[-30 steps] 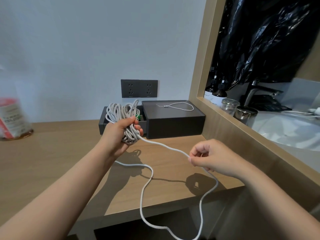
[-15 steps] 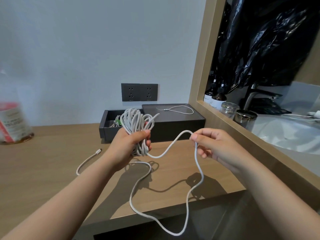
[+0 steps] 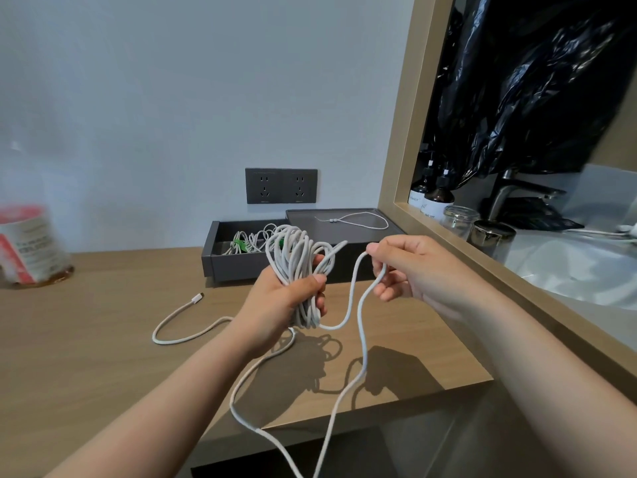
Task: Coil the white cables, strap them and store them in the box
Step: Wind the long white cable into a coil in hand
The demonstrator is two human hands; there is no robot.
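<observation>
Left hand (image 3: 282, 301) grips coil (image 3: 296, 257); right hand (image 3: 413, 270) pinches loose cable (image 3: 360, 319). Slack over counter (image 3: 103, 339) front edge may snag, loosening loops.

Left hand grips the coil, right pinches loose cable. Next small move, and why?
Probably carry the right hand over and lay its loop onto the coil in the left hand: slack cable hangs past the desk edge, and the plug end lies on the desk.
</observation>
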